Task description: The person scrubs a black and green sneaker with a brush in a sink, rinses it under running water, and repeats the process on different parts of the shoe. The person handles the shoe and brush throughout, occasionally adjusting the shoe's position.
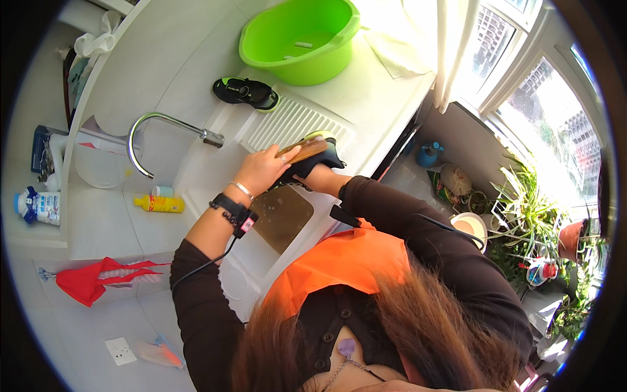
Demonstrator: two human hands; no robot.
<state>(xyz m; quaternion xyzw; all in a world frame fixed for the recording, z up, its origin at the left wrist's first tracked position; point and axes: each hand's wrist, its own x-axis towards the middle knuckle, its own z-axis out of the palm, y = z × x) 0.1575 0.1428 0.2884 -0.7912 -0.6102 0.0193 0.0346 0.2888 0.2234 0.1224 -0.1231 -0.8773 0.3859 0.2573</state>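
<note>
My left hand [262,169] grips a brown wooden brush [309,148] and holds it against a black sports shoe [321,159] with a lime-green sole edge. My right hand [321,179] holds this shoe at its opening; most of the fingers are hidden by the shoe. Both hands are above the white sink [321,213], whose basin contains murky brown water [284,215]. A second black and lime shoe [245,93] lies beyond the ribbed drainboard [299,120], near the wall.
A green plastic tub [313,63] stands on the far counter. The chrome faucet [169,117] arches at the left, near a yellow bottle [159,203] and a small white-and-blue container [162,191]. A red cloth item [93,281] hangs on the wall. Potted plants [529,210] fill the right side.
</note>
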